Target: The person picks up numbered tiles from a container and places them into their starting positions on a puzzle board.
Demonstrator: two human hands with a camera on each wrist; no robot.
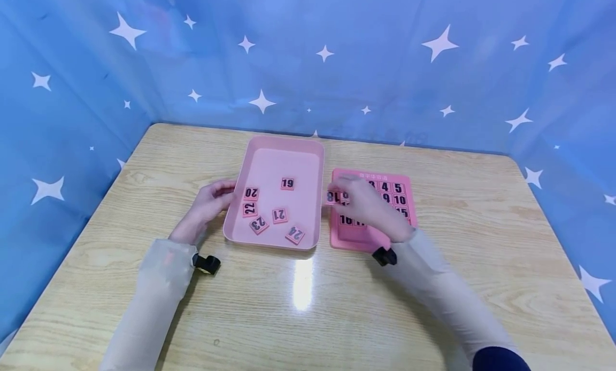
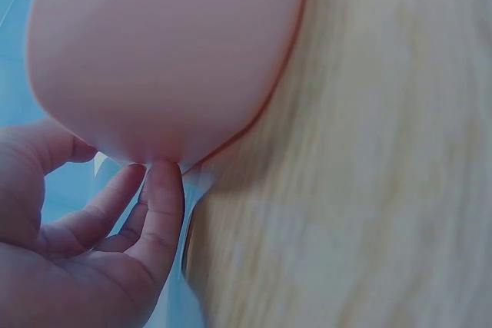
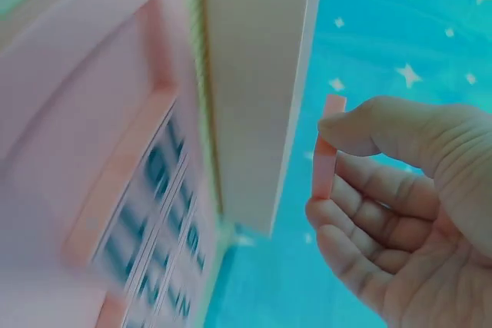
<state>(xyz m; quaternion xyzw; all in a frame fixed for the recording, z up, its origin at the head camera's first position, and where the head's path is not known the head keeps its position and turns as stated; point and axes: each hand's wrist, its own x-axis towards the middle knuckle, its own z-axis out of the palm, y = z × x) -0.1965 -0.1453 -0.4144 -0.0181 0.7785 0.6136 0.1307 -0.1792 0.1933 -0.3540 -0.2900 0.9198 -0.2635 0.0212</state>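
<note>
Fingers of the left hand (image 1: 208, 204), loosely curled, touch the pink tray (image 1: 308, 156) at frame centre-left. Six number tiles (image 1: 287, 183) lie inside: 19 through 24. Right of it, the right hand (image 1: 369, 204) pinches tile 18 (image 1: 331, 196) over the pink number board (image 1: 404, 179). Beneath, a wooden table (image 1: 481, 253); behind, a starred blue backdrop (image 1: 433, 66).

A wooden bench (image 1: 433, 285) is carrying two pink things. A tray (image 1: 313, 162) is lying at centre. A number board (image 1: 411, 221) is sitting just beside it at 3 o'clock.

The right hand (image 1: 370, 205) hides several numbered tiles on the puzzle board (image 1: 372, 210).
</note>
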